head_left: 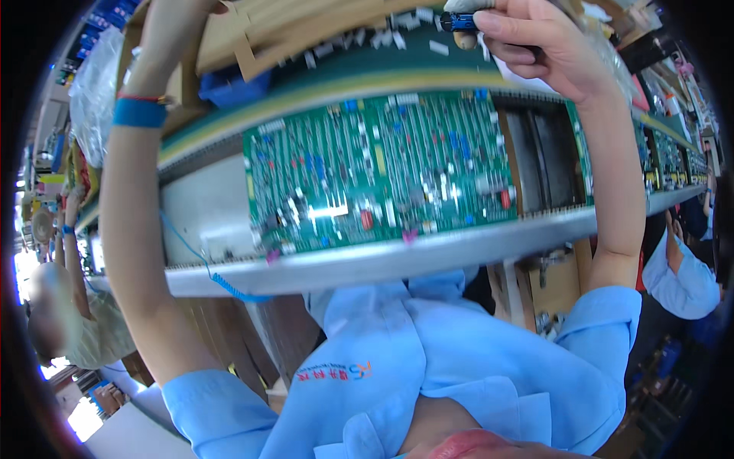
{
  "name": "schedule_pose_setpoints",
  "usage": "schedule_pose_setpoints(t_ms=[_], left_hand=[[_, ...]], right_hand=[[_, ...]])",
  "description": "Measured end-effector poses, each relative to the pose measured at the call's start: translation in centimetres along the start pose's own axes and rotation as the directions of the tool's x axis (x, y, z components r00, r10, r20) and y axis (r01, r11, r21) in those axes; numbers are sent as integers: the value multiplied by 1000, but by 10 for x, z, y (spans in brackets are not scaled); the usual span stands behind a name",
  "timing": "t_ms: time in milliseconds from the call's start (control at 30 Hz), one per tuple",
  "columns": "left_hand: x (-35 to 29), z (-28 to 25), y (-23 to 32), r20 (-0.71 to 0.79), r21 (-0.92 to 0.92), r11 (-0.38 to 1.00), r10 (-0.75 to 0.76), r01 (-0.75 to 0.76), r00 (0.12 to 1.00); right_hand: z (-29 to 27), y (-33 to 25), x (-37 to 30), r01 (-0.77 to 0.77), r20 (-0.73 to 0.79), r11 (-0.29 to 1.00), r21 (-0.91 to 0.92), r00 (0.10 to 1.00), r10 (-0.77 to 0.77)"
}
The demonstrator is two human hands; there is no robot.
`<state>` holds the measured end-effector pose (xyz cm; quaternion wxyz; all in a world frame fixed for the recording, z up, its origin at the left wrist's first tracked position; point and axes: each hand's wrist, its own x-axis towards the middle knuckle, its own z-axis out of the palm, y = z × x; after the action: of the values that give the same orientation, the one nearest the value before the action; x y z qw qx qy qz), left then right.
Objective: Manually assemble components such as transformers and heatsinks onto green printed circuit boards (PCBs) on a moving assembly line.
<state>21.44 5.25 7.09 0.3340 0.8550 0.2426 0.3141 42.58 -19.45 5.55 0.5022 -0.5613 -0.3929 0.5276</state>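
The right grip (539,46) pinches a blue cylindrical component (460,21) beyond the green circuit board (365,174); past the board's far left corner, the left grip (180,23) is cut off, its closure untellable.

head-worn fisheye, looking down

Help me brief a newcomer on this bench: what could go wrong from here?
The right hand pinches a small blue cylinder, which might slip and land among the scattered white pieces. The blue coiled cord, draped over the front rail, could snag on the light-blue shirt.
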Motion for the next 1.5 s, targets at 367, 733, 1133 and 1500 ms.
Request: schedule_pose_setpoints(t_ms=[367,733,1133,1500], left_hand=[[-138,28,53,213,51,926,-375,373,902],[-157,47,41,463,-21,866,-435,500,773],[-162,51,34,509,136,904,-414,404,755],[-179,62,7,552,-83,978,-116,193,826]], right_hand=[[79,100,-82,196,6,597,-778,953,-304],[97,140,-83,263,178,158,-952,892,-415],[106,130,-77,264,238,27,-964,904,-356],[101,125,-74,261,236,30,-965,911,-338]])
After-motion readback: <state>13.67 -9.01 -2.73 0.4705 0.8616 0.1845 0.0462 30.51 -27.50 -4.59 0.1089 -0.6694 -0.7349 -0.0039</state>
